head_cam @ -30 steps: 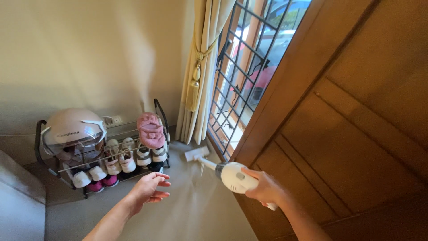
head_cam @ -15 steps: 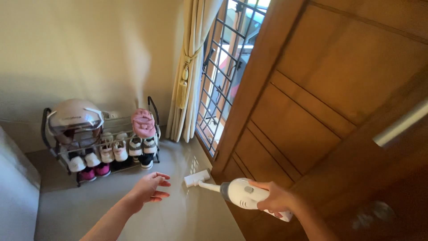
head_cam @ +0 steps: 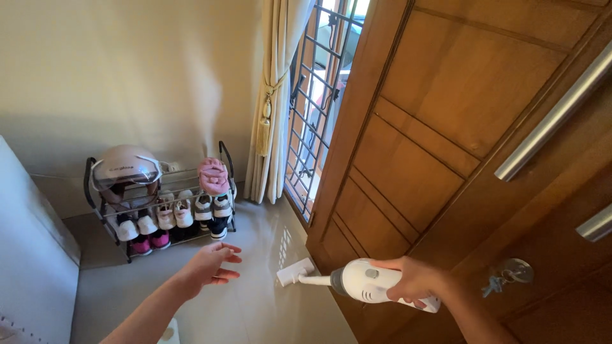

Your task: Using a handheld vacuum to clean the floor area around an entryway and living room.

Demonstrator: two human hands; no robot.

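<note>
Right hand: the right hand [head_cam: 414,280] is closed around the rear grip of a white handheld vacuum [head_cam: 370,285], seen at about 5 o'clock in the view.
Vacuum: its thin tube runs toward 9 o'clock and ends in a flat white nozzle [head_cam: 295,272], which is set on the pale tiled floor [head_cam: 255,306], just beside the foot of the wooden door [head_cam: 433,146].
Left hand: the left hand [head_cam: 209,264] is held open, fingers loosely spread, empty, above the floor at about 7 o'clock; nothing is touched by it.
Just changed: compared with a second ago, the nozzle has been drawn back from the corner under the barred window [head_cam: 312,108] and along the door's bottom edge. By this the strip of floor beside the window appears to have been passed over, and the stretch by the door is now being worked.
View: the camera has been shifted back and to the right; a metal bar handle [head_cam: 554,114] and a bunch of keys [head_cam: 503,277] hanging in the lock are now seen, which were out of frame earlier.
Unchanged: the open, hovering pose of the left hand is kept.
Surroundings: a shoe rack [head_cam: 159,216] stands at 10 o'clock, well apart from the nozzle, with a pale helmet [head_cam: 124,169], pink slippers [head_cam: 212,176] and small shoes on it; a cream curtain [head_cam: 274,95] hangs at 12 o'clock.
</note>
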